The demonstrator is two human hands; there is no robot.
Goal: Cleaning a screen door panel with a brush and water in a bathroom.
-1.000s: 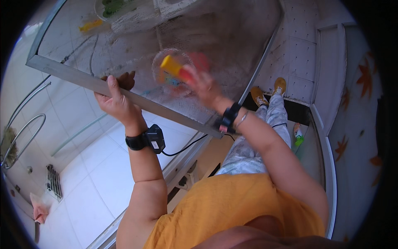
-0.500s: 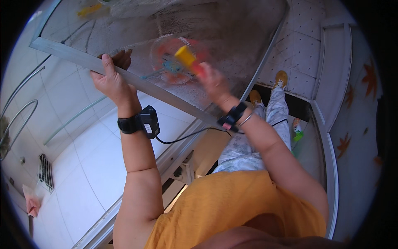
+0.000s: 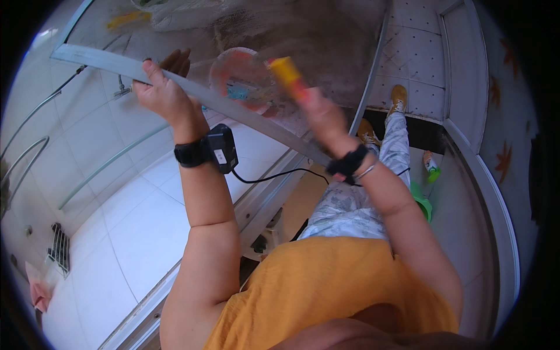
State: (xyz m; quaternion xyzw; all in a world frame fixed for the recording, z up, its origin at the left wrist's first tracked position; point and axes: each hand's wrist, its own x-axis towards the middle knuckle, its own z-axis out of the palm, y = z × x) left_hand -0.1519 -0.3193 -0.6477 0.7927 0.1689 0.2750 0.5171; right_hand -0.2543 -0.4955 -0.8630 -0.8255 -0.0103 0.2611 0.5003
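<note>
A framed glass panel [image 3: 315,35], dirty and streaked, slants across the top of the view. My left hand [image 3: 166,98] is wrapped over its pale metal frame [image 3: 233,111], thumb on the near side and fingers behind the glass. Over the panel's lower right part, my right hand [image 3: 325,116] grips a yellow-and-red hand tool [image 3: 287,73]. Motion blurs the tool, so its exact kind and whether it touches the glass cannot be told. Through the glass shows a round reddish-and-white basin [image 3: 217,70] with something blue-green in it.
White floor tiles [image 3: 140,210] lie to the left, with a dark wire rack [image 3: 59,249] and a pink cloth [image 3: 39,293]. A curved metal tube [image 3: 35,166] runs along the left wall. Right of my legs are a green-capped bottle [image 3: 431,167] and a green container [image 3: 424,202].
My right hand and the tool have shifted right and slightly down. My left hand keeps its hold on the frame, and the whole view has turned a little.
</note>
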